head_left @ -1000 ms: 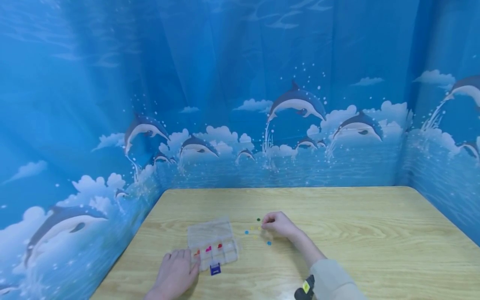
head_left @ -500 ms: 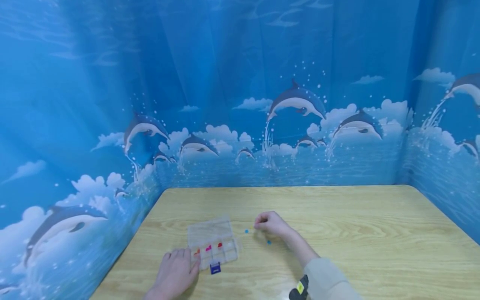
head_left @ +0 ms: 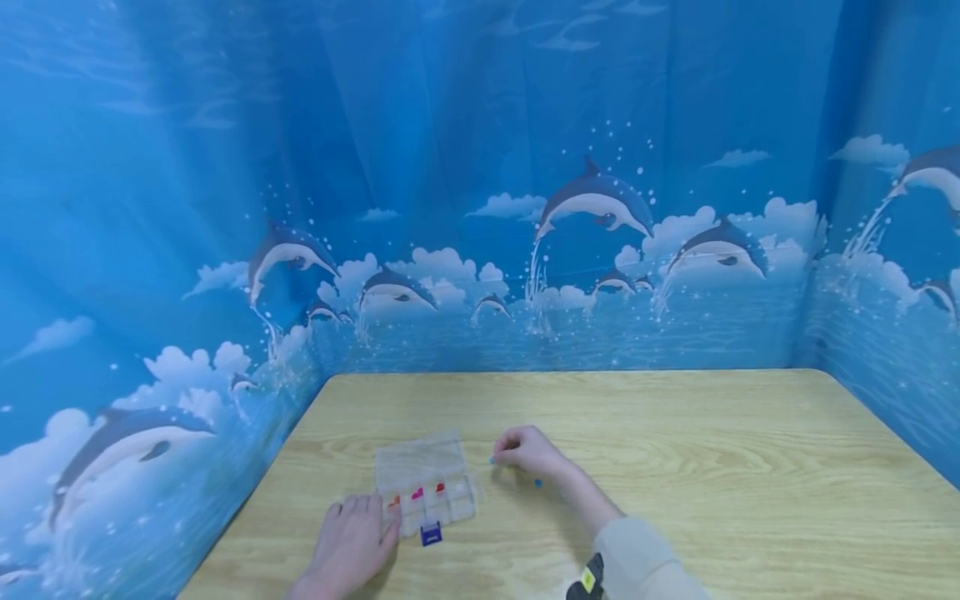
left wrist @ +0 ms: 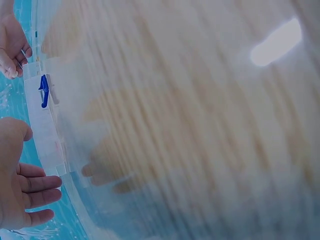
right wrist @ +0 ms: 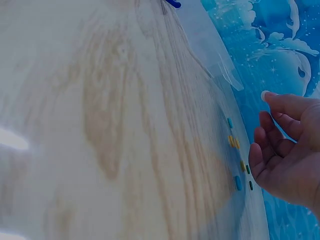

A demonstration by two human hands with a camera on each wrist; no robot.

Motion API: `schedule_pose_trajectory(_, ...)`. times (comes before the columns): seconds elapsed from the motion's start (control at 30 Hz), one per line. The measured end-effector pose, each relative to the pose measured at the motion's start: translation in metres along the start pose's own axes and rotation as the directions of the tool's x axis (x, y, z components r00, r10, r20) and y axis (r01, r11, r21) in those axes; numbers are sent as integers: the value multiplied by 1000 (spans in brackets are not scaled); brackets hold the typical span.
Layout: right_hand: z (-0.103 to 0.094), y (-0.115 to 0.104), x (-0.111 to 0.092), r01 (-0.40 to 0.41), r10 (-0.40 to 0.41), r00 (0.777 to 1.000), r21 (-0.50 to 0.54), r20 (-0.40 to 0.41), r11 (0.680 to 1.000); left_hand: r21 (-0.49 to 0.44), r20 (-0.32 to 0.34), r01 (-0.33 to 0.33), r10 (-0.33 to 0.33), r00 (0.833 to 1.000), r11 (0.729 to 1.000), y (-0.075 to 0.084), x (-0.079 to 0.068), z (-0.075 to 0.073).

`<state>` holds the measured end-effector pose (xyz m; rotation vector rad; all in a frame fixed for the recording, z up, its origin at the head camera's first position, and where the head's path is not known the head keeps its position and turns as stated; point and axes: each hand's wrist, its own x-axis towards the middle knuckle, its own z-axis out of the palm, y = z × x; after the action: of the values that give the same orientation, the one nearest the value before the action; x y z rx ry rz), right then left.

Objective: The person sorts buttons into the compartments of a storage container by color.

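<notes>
My left hand [head_left: 350, 542] lies at the left side of a clear compartment box [head_left: 420, 465] with its lid folded back; its fingers look straight and touch the box edge. Inside are an orange piece [head_left: 394, 501], a pink heart-shaped piece [head_left: 417, 494] and a red piece [head_left: 440, 487]. My right hand [head_left: 531, 451] is right of the box, over small loose pieces, its fingertips near a blue piece [head_left: 492, 460]. The right wrist view shows thumb and loosely bent fingers apart, nothing visible between them. Yellow pieces [right wrist: 233, 142] and green pieces [right wrist: 248, 169] lie beside that hand.
Another blue piece [head_left: 537, 483] lies on the wood-grain table [head_left: 712, 467], below my right hand. The box has a dark blue clasp [head_left: 431, 534] at its front. A curtain printed with dolphins [head_left: 450, 333] hangs beyond the table's far and side edges.
My right hand has moved left in small steps, over the loose pieces toward the left blue one, and now covers the green and most yellow ones. My left hand and the box stay put.
</notes>
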<state>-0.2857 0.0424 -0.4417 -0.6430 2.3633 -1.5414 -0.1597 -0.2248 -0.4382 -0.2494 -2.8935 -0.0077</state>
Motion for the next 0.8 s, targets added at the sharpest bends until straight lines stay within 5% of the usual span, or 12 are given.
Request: schedule_pose_trajectory(0.8, 29, -11, 6, 63, -63, 998, 2, 20, 998, -10, 19, 11, -11, 1000, 1000, 1, 0, -2)
